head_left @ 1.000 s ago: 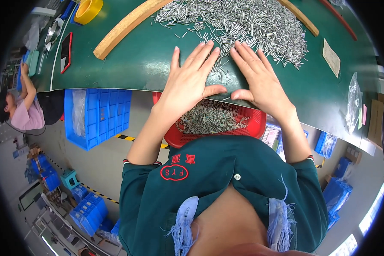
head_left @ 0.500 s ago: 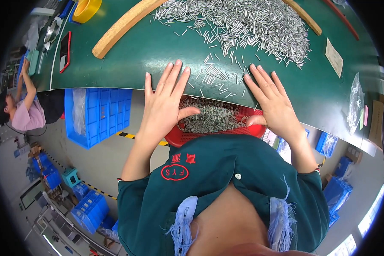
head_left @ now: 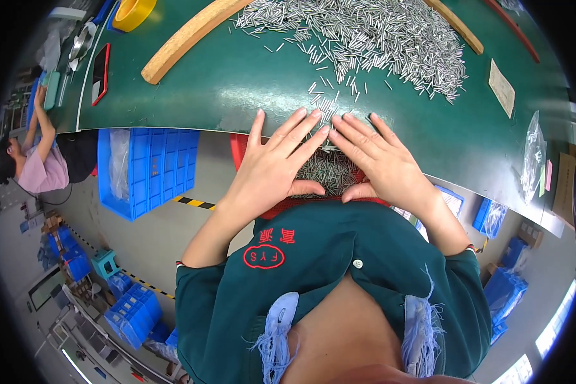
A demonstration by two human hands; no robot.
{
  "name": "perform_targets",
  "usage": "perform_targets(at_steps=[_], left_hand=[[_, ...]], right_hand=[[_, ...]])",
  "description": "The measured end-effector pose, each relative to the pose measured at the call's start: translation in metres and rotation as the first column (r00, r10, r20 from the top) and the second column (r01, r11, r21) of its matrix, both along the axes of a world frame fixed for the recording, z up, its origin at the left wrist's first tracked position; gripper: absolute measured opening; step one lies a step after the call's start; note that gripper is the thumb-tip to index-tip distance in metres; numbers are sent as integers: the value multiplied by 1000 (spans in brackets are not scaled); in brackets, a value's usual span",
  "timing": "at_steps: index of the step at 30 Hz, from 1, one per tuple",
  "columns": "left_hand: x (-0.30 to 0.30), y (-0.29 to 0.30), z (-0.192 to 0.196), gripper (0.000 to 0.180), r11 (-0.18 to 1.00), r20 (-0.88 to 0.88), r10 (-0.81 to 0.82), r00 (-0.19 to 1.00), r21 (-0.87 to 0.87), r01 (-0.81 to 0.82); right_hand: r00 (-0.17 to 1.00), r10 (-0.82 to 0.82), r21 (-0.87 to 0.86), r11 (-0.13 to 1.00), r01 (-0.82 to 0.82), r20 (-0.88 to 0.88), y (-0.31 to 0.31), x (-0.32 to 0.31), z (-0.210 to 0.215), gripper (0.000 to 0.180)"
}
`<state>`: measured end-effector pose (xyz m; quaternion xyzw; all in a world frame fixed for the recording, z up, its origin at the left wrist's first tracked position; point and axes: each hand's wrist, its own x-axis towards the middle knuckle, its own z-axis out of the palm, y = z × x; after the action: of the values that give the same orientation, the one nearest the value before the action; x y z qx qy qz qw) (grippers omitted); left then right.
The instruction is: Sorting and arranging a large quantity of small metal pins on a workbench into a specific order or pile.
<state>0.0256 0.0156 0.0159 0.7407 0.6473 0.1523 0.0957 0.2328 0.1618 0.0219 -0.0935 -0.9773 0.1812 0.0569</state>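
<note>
1. Left hand (head_left: 270,169), centre of the frame: palm down, fingers spread, tips by the near edge of the green table (head_left: 192,109)
2. Right hand (head_left: 389,168), just right of centre: likewise open, fingers loosely spread
3. Metal pins (head_left: 390,48) heaped at upper centre, several beside the fingertips
4. Red basket (head_left: 239,146), mid-frame, holding similar pins

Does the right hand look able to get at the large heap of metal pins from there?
Likely yes: the right hand looks open, with only green tabletop and a few stray pins between its fingertips and the heap.
</note>
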Motion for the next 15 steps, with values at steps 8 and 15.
perform_targets(at_steps=[8, 15], left_hand=[[-11, 21, -5, 95, 999, -61, 53, 997, 4, -53], [-15, 47, -6, 95, 998, -18, 41, 999, 44, -41]], right_hand=[[993, -112, 133, 985, 114, -21, 19, -7, -2, 105], [986, -89, 19, 995, 93, -144, 30, -22, -5, 116]])
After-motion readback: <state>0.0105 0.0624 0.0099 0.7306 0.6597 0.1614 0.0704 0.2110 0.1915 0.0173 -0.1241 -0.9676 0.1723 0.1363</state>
